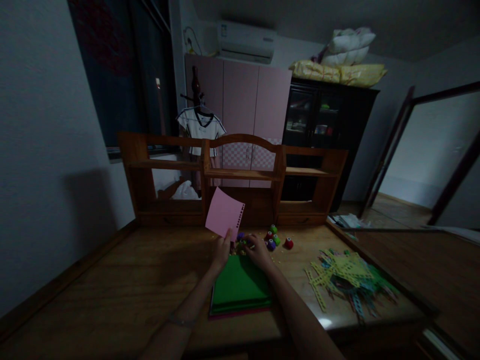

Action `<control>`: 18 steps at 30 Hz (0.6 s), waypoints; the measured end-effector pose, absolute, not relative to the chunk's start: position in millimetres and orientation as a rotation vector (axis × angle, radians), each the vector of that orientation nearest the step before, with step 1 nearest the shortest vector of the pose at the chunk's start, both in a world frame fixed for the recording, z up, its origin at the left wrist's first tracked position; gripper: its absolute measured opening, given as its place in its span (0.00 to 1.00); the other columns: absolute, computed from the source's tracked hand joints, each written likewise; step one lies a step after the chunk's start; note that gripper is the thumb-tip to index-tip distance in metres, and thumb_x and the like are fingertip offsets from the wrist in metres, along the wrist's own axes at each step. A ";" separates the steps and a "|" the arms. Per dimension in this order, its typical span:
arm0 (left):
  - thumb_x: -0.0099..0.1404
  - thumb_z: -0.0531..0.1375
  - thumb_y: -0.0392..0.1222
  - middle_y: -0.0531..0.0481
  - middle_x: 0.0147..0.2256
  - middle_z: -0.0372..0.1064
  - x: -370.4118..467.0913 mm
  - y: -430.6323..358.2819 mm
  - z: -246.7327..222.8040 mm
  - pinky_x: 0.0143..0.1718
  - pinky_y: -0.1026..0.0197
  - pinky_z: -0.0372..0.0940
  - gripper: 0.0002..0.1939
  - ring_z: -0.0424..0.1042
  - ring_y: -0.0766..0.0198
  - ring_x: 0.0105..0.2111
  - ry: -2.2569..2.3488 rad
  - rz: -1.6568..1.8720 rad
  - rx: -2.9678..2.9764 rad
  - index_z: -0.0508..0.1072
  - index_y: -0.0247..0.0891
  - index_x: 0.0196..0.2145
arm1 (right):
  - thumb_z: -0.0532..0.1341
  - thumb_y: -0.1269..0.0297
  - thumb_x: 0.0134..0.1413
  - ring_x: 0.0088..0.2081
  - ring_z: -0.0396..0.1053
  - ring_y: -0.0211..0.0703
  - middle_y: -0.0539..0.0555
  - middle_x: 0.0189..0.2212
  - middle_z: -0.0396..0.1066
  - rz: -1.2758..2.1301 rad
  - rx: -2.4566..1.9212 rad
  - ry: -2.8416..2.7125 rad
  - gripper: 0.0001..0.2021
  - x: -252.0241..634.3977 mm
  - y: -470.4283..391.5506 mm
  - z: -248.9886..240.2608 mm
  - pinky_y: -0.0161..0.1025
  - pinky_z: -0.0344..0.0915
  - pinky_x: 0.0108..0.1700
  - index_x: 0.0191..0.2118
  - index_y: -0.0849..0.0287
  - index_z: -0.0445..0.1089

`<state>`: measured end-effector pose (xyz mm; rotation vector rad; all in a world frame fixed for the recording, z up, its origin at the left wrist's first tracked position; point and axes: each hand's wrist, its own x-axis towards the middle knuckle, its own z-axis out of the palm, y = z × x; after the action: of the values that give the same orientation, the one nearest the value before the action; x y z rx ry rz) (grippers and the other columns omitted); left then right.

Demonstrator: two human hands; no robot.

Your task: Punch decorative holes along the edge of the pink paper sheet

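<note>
My left hand pinches a pink sheet of paper by its lower corner and holds it up, tilted. A row of small punched holes runs down the sheet's right edge. My right hand is closed with curled fingers just right of the sheet's corner, among small coloured craft punches; what is in its fingers is hidden. A purple punch, a green punch and a red punch sit to its right. Beneath both wrists lies a stack of green sheets.
Punched paper strips, mostly yellow, lie heaped on the table's right side. Tiny yellow paper bits are scattered around the punches. A wooden shelf unit stands along the back edge of the wooden table.
</note>
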<state>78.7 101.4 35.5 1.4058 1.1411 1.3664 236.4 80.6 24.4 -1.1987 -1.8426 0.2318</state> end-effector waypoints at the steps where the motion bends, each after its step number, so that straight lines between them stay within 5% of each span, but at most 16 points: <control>1: 0.59 0.47 0.66 0.50 0.14 0.61 78.7 100.7 36.2 0.17 0.67 0.51 0.31 0.60 0.68 0.14 1.139 1.365 1.408 0.66 0.34 0.18 | 0.59 0.75 0.50 0.35 0.65 0.40 0.52 0.37 0.65 0.228 -1.194 -1.844 0.11 236.3 80.3 24.3 0.35 0.62 0.39 0.40 0.57 0.70; 18: 0.58 0.48 0.66 0.51 0.14 0.60 80.0 97.1 42.9 0.18 0.66 0.52 0.31 0.59 0.68 0.14 1.146 1.394 1.384 0.66 0.35 0.18 | 0.59 0.70 0.52 0.37 0.65 0.43 0.53 0.37 0.66 0.221 -1.233 -1.843 0.08 234.2 77.0 26.6 0.37 0.62 0.39 0.39 0.56 0.70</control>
<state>80.0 97.1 42.9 1.3840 1.1465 1.3945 234.2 77.0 26.6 -1.2327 -1.8431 0.2207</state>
